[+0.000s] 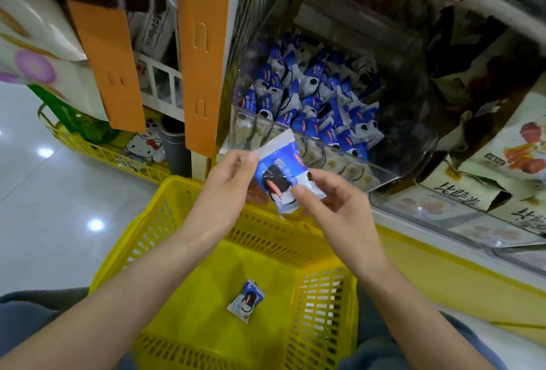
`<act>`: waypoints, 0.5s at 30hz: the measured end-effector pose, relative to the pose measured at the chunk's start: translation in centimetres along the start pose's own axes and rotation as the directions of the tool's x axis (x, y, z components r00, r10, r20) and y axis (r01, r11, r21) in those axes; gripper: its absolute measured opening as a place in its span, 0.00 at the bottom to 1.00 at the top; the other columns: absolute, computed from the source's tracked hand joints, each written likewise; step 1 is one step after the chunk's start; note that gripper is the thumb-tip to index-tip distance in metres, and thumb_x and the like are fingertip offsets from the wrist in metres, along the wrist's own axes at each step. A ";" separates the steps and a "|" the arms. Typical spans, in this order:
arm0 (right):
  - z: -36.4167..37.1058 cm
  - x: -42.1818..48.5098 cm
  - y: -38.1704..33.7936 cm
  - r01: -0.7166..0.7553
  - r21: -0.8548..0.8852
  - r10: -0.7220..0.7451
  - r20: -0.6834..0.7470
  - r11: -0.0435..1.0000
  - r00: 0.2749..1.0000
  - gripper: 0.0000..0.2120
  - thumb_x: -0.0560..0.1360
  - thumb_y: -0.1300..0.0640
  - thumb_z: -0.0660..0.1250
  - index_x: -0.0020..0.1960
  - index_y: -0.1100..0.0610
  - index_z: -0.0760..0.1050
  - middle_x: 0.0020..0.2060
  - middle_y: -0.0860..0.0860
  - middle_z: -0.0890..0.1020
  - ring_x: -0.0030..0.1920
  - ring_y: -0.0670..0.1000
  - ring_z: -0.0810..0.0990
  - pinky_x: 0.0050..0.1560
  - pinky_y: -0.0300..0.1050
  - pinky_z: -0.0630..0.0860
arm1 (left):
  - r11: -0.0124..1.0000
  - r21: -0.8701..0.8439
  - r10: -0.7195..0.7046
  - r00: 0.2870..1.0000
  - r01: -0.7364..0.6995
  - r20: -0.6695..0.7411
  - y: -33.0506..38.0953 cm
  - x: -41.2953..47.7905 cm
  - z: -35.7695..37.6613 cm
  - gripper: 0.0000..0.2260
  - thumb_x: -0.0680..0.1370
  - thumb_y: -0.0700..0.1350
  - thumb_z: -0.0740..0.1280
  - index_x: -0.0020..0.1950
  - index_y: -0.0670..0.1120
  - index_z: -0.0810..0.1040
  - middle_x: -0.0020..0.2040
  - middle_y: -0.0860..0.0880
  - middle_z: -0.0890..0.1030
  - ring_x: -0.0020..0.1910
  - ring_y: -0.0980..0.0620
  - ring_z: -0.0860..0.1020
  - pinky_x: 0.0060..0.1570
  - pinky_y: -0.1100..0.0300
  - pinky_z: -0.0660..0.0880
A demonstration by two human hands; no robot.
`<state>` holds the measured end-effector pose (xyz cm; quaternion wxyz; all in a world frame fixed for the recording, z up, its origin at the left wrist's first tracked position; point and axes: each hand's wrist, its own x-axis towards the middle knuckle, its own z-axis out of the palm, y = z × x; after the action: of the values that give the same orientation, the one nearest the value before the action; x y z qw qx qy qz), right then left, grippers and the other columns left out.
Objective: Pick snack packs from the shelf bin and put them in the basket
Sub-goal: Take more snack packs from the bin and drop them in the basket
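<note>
Seen from the head camera, both the left hand [229, 176] and right hand [331, 201] pinch one blue-and-white snack pack [285, 173] above the yellow basket [189, 198], a light, crinkly, likely slippery pouch best held by its sealed edges.

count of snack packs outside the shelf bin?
2. One pack is pinched between the left hand and right hand above the basket; the other pack lies on the basket floor. Arms hide some of the floor.
</note>
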<state>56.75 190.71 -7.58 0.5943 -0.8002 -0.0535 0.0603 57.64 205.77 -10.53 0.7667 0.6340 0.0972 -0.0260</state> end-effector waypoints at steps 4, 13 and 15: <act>-2.4 3.5 -2.7 0.085 -0.073 -0.099 -0.226 0.994 0.969 0.11 0.72 0.54 0.68 0.53 0.57 0.76 0.37 0.44 0.82 0.32 0.39 0.79 0.31 0.31 0.74 | 0.870 0.310 0.396 0.918 -0.384 0.027 3.3 1.4 -0.4 0.04 0.81 0.45 0.57 0.50 0.54 0.69 0.44 0.57 0.77 0.41 0.63 0.76 0.42 0.73 0.71; -3.8 19.2 -2.7 0.011 -0.214 -0.115 -0.482 0.977 0.869 0.11 0.77 0.57 0.64 0.56 0.61 0.75 0.45 0.54 0.82 0.44 0.48 0.82 0.50 0.45 0.80 | -0.022 0.817 0.421 0.736 -0.576 0.530 4.5 5.2 0.2 0.20 0.81 0.51 0.47 0.56 0.46 0.76 0.50 0.49 0.80 0.49 0.48 0.76 0.50 0.55 0.68; -3.7 22.2 -2.2 -0.014 -0.250 -0.118 -0.504 0.968 0.856 0.14 0.77 0.56 0.64 0.59 0.62 0.73 0.53 0.57 0.80 0.53 0.54 0.80 0.56 0.46 0.76 | -0.047 0.812 0.432 0.721 -0.581 0.541 4.3 5.3 0.1 0.21 0.80 0.51 0.47 0.50 0.46 0.79 0.44 0.49 0.82 0.44 0.48 0.78 0.46 0.54 0.69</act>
<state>79.25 191.31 -5.15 0.4852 -0.8523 0.0785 -0.1788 63.58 206.99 -7.35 0.1479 0.9477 -0.2287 0.1662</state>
